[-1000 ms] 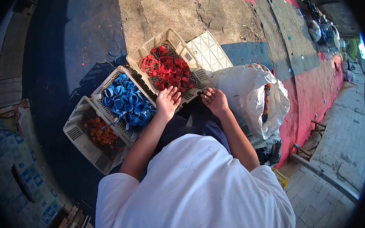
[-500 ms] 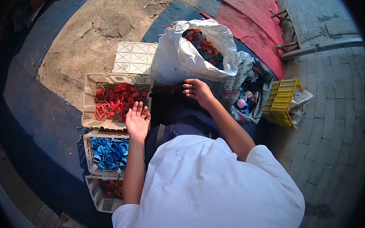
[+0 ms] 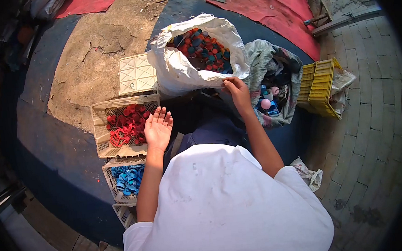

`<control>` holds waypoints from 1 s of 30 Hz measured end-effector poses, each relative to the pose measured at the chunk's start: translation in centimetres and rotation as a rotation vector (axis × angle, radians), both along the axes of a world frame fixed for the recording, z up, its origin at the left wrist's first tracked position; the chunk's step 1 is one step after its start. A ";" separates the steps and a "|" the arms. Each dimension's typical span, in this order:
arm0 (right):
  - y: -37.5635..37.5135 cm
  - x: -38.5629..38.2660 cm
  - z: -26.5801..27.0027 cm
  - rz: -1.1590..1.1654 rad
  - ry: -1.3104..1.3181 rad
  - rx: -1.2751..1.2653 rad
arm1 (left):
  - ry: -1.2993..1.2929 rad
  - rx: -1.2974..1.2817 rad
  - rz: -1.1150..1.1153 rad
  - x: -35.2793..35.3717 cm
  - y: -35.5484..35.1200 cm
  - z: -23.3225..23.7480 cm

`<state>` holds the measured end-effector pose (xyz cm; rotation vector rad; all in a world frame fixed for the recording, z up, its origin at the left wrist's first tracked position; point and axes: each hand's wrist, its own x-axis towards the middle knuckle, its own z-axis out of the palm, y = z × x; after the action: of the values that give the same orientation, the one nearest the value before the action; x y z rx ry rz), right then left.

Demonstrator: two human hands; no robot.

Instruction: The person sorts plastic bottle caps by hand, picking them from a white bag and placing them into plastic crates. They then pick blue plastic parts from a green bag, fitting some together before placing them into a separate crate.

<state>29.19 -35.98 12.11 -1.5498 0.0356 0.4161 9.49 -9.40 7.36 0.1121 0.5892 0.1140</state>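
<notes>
My left hand [image 3: 159, 130] is hanging open, palm up, empty, beside the red caps [image 3: 128, 125]; individual crates [image 3: 122, 152] are probably separating colours. My right hand [image 3: 238, 91] is pinching the white sack [image 3: 178, 73] by its near rim, likely spreading its mouth; mixed caps [image 3: 205, 50] are lying inside.

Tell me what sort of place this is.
Probably an outdoor sorting yard: red plastic pieces and blue pieces lie in separate crates, and a white sack holds mixed-colour pieces.
</notes>
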 end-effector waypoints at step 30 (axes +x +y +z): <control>4.7 22.4 -1.0 0.453 -1.053 -0.685 | 0.019 2.745 -0.528 26.4 -0.3 8.5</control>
<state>51.57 -31.29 11.07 -2.2913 -1.1005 -0.1381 35.91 -9.75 15.84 2.8831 -0.0241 0.3286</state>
